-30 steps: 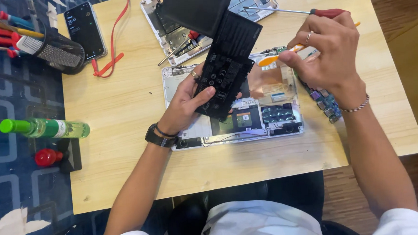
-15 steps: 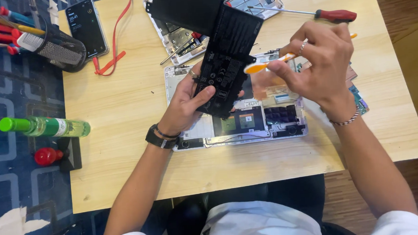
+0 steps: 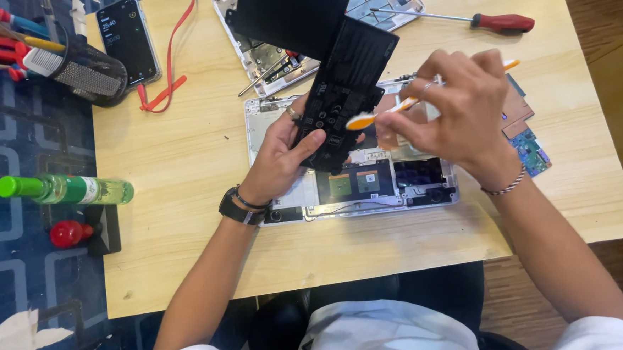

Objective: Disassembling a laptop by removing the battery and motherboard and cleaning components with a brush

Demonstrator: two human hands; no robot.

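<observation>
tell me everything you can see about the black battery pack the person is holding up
The black battery pack is a flat, matte, plastic-looking slab, long and rectangular, with small pale markings. It is tilted up over the opened laptop base. The left hand grips its lower end, thumb across the face. The right hand holds an orange-tipped tool against its lower face.

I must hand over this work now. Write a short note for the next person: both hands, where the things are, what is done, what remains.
Left hand: holds the black battery pack tilted up over the opened laptop base.
Right hand: holds an orange-tipped tool at the pack's lower part.
Nearby: red-handled screwdriver, phone, green bottle, on the wooden table.
Done: laptop base opened, pack raised.
Left: pack not yet set down.
</observation>
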